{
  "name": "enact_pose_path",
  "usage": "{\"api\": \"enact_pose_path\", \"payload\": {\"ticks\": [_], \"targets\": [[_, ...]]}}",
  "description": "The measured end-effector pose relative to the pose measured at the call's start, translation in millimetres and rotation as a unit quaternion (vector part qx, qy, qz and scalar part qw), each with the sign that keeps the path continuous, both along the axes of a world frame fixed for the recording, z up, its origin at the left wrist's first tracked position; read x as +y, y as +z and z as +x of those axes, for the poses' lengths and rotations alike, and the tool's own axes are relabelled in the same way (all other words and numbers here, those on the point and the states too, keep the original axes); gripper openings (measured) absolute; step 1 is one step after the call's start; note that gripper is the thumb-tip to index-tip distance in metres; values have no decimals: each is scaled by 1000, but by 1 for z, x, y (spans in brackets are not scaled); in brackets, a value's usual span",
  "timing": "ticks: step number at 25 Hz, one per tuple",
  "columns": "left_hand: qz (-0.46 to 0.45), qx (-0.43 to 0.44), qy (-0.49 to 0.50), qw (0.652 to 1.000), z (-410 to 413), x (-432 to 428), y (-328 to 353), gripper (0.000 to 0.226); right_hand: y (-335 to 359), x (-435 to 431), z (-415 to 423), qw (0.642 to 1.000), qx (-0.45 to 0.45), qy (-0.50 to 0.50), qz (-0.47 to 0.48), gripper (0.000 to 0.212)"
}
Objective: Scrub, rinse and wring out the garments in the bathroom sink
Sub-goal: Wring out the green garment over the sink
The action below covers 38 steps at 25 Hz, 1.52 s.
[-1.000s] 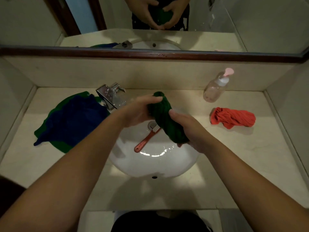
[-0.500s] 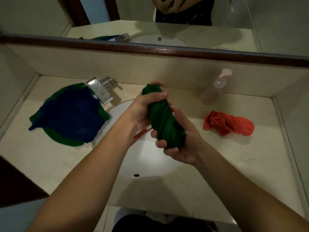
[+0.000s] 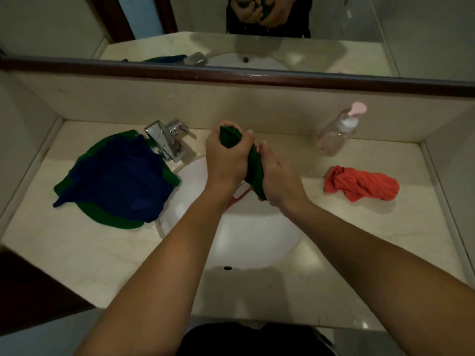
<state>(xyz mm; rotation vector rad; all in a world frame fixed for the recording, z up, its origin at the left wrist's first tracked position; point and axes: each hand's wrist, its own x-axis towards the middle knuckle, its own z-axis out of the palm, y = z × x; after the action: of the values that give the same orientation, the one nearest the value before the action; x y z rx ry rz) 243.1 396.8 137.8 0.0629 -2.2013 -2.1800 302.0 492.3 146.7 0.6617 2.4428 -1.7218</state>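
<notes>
Green twisted garment [image 3: 253,164] is gripped by left hand [image 3: 226,160] above and right hand [image 3: 280,179] below, over the sink [image 3: 257,240].

The sink [image 3: 257,240] is sitting mid-frame in the tabletop [image 3: 77,253], with the tap [image 3: 167,142] standing at its upper-left rim. A pile of clothes [image 3: 115,181] is lying left of the sink, beside the tap. A bottle [image 3: 336,134] is standing at the upper right, with a bundled cloth [image 3: 362,185] lying below it. Over the sink, the left grip [image 3: 226,160] and the right grip [image 3: 280,181] are holding a twisted cloth [image 3: 254,168], with a brush [image 3: 239,194] lying beneath.
</notes>
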Motion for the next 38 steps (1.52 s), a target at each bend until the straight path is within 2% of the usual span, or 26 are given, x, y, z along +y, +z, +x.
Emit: {"api": "enact_pose_path", "payload": {"ticks": [5,10,13,16,18,21,25,29,31,34,38], "targets": [[-23,17,68,997,-2,-16,-17,25,-19,-16,-15,979,80,70,175,55],[-10,-3,77,997,2,-35,-33,30,-43,-33,-16,949,96,109,281,49],[77,-55,32,995,1,-56,-42,22,-40,-46,-13,970,44,72,227,54],[175,-118,-32,977,4,-74,-46,25,-21,-54,-6,996,-83,0,34,55],[201,-139,-75,967,7,-83,-47,32,-16,-50,4,984,-137,-70,-87,58],[212,-164,-158,950,9,-90,-43,37,-21,-41,21,964,-115,-135,-199,63],[106,-211,-169,957,15,-68,-37,34,-28,-26,35,968,-112,-170,-149,60],[48,-201,-149,967,30,-19,-46,35,-35,14,47,957,-96,-245,-123,47],[14,-198,-157,967,40,15,-52,39,-45,47,56,960,-86,-256,-70,42],[-13,-192,-149,970,61,74,-55,42,-59,99,72,966,-96,-231,61,45],[-29,-216,-171,961,83,150,-72,42,-78,174,95,950,-99,-293,39,49]]}}
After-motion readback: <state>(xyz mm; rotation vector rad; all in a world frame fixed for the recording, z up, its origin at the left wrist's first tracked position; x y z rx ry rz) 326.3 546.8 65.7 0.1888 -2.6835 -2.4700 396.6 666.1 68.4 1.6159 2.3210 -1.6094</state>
